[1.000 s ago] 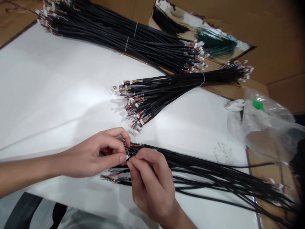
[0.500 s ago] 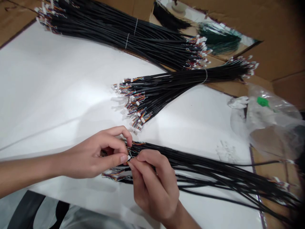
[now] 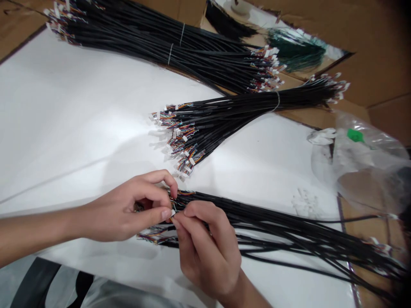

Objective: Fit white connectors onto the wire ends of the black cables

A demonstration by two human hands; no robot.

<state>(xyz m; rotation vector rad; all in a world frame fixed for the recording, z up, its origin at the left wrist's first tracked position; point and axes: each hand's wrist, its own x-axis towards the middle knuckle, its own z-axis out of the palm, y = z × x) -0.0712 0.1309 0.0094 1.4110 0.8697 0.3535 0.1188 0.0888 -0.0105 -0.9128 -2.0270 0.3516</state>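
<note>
The left hand (image 3: 128,205) and right hand (image 3: 205,248) are together, fingertips nearly meeting as they pinch a small white connector (image 3: 173,212) at the end of a loose bundle of black wire harnesses (image 3: 272,231). Its colored leads fan out beneath the hands. Just beyond the hands, a tied harness bundle (image 3: 221,113) lies on a white sheet (image 3: 96,107), with another bundle (image 3: 160,47) farther on. Right of the hands sit loose white connectors (image 3: 305,204) and a clear plastic bag (image 3: 362,162).
</note>
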